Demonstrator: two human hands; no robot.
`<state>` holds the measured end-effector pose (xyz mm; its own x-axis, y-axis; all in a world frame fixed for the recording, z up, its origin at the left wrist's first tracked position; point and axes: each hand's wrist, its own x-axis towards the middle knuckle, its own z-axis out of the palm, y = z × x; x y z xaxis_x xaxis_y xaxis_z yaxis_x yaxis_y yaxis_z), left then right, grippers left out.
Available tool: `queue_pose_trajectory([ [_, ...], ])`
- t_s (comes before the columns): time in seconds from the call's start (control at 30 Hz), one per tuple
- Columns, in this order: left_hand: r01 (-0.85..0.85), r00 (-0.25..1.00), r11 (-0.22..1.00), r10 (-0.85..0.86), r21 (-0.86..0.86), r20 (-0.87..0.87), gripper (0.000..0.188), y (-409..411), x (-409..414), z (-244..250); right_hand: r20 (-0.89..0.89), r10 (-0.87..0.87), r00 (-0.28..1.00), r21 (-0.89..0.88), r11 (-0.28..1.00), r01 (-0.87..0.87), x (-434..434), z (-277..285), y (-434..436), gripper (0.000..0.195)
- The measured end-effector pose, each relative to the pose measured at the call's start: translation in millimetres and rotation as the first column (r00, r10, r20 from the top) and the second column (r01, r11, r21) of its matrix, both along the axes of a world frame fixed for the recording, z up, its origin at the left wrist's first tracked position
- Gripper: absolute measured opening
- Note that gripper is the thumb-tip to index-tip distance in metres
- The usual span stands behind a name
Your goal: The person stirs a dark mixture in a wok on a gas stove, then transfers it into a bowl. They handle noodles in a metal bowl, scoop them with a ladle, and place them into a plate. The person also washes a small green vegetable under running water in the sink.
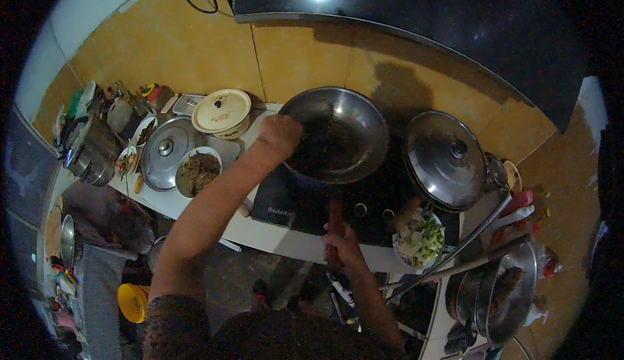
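Note:
A dark metal wok sits on a black cooktop, with a shiny, worn inside and no clear food in it. My left hand is curled at the wok's left rim, back of the hand up. Its fingertips are hidden, so whether it grips the rim or something small does not show. My right hand is wrapped around a reddish-brown handle that points at the wok's near side; the join is lost in the dark. Right of that hand, a plate of chopped green and pale vegetables rests by the cooktop's edge.
A domed metal lid leans right of the wok. Leftward stand a lidded enamel pot, another lid and a bowl of brown food. Another wok lies at lower right. A range hood overhangs the wall.

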<state>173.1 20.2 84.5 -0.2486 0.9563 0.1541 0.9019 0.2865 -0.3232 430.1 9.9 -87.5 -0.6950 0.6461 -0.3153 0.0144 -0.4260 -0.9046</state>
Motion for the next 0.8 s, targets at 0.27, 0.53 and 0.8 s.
queue_pose_trajectory([
  [0.27,0.231,0.972,0.963,-0.223,-0.136,0.074,0.016,-17,33,44,-0.008,-0.03,1.0,-0.13,0.991,0.028,2,43,-9,0.043],
  [0.53,0.222,0.974,0.975,-0.221,-0.019,0.051,0.017,2,52,45,-0.033,-0.012,0.999,-0.158,0.987,0.007,7,36,-6,0.049],
  [0.8,0.121,0.984,0.992,-0.115,-0.04,0.136,0.019,39,32,-16,0.052,0.065,0.997,-0.167,0.984,-0.055,1,57,-9,0.051],
])
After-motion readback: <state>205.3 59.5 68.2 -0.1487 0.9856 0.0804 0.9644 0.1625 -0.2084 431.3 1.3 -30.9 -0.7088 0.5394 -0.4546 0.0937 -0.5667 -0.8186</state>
